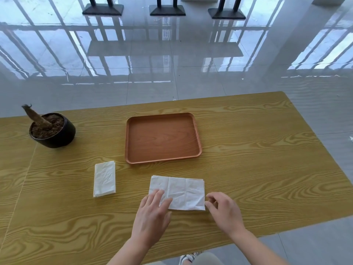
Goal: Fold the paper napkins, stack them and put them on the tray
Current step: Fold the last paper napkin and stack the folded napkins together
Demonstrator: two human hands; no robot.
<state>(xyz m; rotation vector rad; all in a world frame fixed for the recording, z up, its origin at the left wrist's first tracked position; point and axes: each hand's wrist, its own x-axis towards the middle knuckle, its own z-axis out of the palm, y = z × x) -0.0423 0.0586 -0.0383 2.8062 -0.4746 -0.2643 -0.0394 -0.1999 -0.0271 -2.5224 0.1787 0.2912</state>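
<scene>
A white paper napkin (183, 192) lies flat on the wooden table near the front, creased into three panels. My left hand (152, 213) rests flat with its fingers on the napkin's lower left corner. My right hand (223, 209) sits at the napkin's lower right corner, its fingertips pinching the edge there. A narrow folded pile of napkins (104, 178) lies to the left, apart from both hands. The brown wooden tray (162, 159) stands behind the napkins with nothing in it.
A black pot (55, 138) of soil with a cut brown stump stands at the table's back left. The table's right edge (313, 134) slants away to a glossy tiled floor. Black stand bases sit far behind.
</scene>
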